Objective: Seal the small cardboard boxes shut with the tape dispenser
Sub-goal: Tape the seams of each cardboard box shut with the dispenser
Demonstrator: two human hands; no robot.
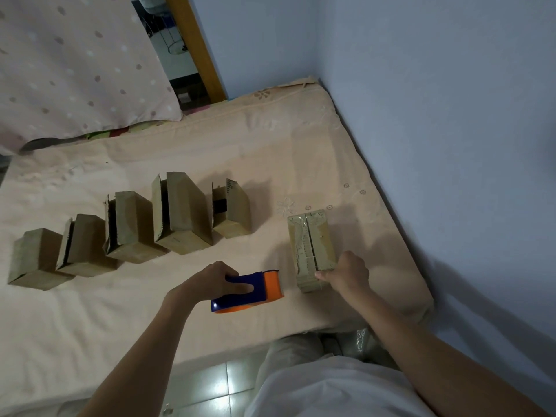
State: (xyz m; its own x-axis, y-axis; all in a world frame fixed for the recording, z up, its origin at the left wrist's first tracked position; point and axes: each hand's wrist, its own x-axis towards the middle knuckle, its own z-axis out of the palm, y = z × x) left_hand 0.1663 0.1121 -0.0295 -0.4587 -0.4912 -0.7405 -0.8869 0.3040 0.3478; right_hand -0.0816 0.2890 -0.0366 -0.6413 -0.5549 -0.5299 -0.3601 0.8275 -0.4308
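Note:
My left hand [215, 282] grips a blue and orange tape dispenser [249, 291] that rests on the mattress near its front edge. Right of it lies a small cardboard box [311, 245] with clear tape along its top seam. My right hand [347, 273] holds the near right corner of that box, fingers curled against its side. Several more small cardboard boxes stand in a row to the left, among them a tall one [180, 215] and a short one [230, 210], most with flaps slightly ajar.
The boxes sit on a peach mattress [210, 145] on the floor. A blue wall [436, 115] runs along its right side. A spotted cloth [75, 64] hangs at the back left. Tiled floor [210, 386] and my knees lie below the front edge.

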